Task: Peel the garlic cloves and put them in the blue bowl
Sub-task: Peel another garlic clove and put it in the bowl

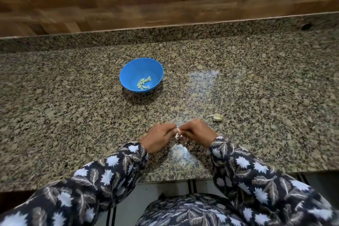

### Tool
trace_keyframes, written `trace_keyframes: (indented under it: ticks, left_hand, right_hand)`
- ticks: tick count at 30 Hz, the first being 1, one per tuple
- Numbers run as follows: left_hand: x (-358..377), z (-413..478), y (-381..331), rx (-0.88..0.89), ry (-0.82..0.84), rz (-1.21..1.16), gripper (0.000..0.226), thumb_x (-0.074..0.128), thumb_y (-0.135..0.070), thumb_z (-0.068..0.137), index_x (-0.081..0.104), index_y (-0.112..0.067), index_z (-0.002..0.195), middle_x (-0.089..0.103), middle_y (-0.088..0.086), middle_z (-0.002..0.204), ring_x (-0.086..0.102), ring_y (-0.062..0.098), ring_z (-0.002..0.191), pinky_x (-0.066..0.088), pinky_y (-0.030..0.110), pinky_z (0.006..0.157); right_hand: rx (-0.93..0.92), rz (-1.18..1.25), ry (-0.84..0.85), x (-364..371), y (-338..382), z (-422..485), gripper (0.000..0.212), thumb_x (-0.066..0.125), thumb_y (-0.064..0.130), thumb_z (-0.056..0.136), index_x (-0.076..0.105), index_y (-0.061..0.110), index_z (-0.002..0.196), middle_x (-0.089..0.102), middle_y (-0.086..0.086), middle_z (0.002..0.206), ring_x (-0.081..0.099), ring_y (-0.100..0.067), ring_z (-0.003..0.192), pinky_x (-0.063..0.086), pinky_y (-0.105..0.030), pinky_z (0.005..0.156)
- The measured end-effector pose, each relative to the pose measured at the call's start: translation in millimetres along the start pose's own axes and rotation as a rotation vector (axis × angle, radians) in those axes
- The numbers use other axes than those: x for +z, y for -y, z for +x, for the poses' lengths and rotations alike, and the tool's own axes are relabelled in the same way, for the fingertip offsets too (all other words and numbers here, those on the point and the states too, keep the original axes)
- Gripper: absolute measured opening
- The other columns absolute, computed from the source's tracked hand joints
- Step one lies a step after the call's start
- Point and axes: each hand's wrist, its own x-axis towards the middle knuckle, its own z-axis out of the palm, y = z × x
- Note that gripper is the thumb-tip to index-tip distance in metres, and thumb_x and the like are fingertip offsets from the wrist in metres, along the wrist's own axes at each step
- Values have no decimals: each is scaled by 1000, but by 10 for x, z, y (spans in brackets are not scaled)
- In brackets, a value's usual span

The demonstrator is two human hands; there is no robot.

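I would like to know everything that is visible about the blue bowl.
The blue bowl is round, smooth and plain, plastic by its look. It stands upright on the speckled granite counter, left of centre. A small heap of peeled garlic cloves lies in its bottom; the rest of the inside is bare. Nothing else touches it.

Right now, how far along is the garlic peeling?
Done: a small heap of peeled cloves lies in the blue bowl. In hand: the left hand and right hand together pinch a white clove, apparently being skinned. Left: that clove must reach the bowl, and one unpeeled piece waits on the granite counter, right of the hands.
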Motion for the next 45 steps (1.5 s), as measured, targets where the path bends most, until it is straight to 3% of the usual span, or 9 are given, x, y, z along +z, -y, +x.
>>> trace_keyframes:
  ticks: [6,8,11,16,20,25,31,35,45]
  left_hand:
    - [-57,6,-58,-460,63,-1066,24,40,-13,97,54,-6,79,45,-3,61,38,6,49,33,14,44]
    - [-100,18,-97,-398,42,-786,22,41,-15,98,56,-5,85,46,-4,63,39,5,51,34,12,44]
    - [-52,30,-74,-72,-141,-19,21,43,-15,98,59,-3,91,45,-9,72,41,5,63,38,7,56]
    - [-16,25,29,191,-289,193,33,36,-20,93,63,-1,93,59,5,84,49,11,76,34,8,67]
    - [105,23,60,-45,-263,51,25,45,-23,98,65,-9,102,63,3,84,53,13,71,38,13,58]
    - [229,-8,70,-219,-310,-186,23,46,-23,98,66,-11,100,66,11,83,58,24,71,48,39,64]
    - [213,-36,-8,-212,-289,-99,25,43,-24,99,63,-10,91,62,6,77,55,19,67,44,29,60]
    - [185,-70,-56,-185,-238,-8,23,40,-21,100,55,-13,85,51,-5,69,45,2,58,39,9,53]
    - [215,-111,-96,-127,-241,116,27,36,-27,101,56,-12,90,53,-3,72,44,5,57,37,12,50]
  right_hand:
    - [-444,-369,-293,13,-87,92,31,44,22,87,69,12,74,59,4,53,50,-5,38,45,-11,40]
    - [-306,-272,-253,6,-71,111,28,46,22,90,70,9,82,62,0,60,51,-7,45,46,-13,46]
    - [127,420,-62,17,-15,75,19,54,19,91,68,12,80,58,2,61,46,-2,44,36,-11,42]
    - [517,1307,56,55,95,18,24,41,9,95,58,6,79,55,0,59,48,-8,43,35,-16,35]
    - [317,632,-166,145,2,32,8,61,12,87,68,10,90,67,1,73,58,0,49,47,-13,48]
    - [298,556,-289,227,0,18,9,67,7,81,70,7,90,67,3,73,61,0,55,53,-20,58]
    - [295,600,-312,253,50,-51,12,64,8,84,70,3,93,69,-7,78,60,-6,49,52,-29,54]
    - [285,321,-309,207,111,-83,19,62,15,86,70,6,101,71,-6,83,63,-16,63,54,-30,62]
    - [238,-155,-252,189,197,-112,30,47,26,93,69,10,81,63,-4,66,53,-15,54,40,-15,46]
